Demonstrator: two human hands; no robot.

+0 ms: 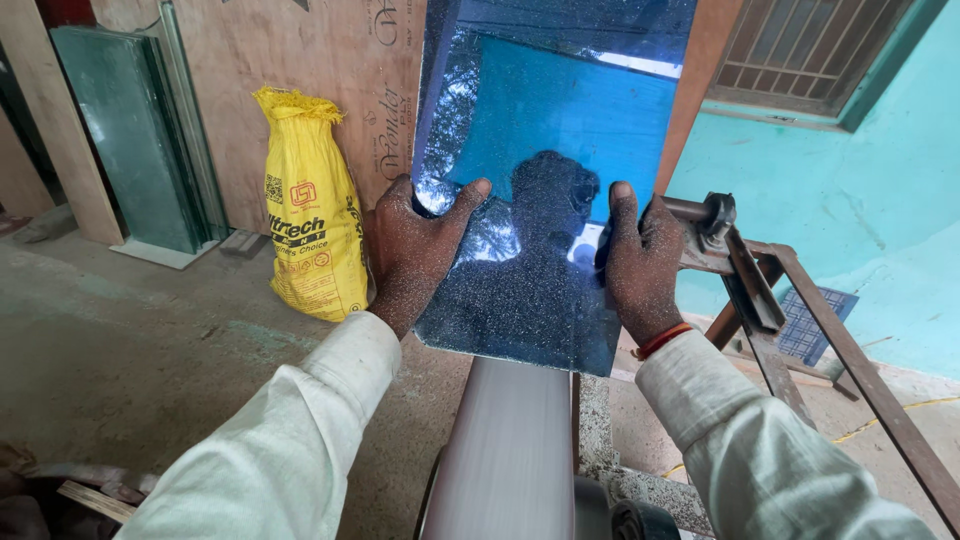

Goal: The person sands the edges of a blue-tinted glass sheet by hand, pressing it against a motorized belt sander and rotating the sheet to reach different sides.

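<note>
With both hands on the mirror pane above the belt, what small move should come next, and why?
Probably slide the pane slowly sideways along the belt, with its bottom edge kept level. The left hand and right hand grip its two side edges, the bottom edge sits at the top of the belt, and the pane is wider than the belt, so one position covers only part of the edge.

Mirror pane (pixel 545 170) on belt

Dusty, upright, gripped at both side edges between the hands, bottom edge on the belt.

Both hands (pixel 415 250) (pixel 640 262) grip mirror sheet (pixel 540 150) over sanding belt (pixel 510 450).
</note>
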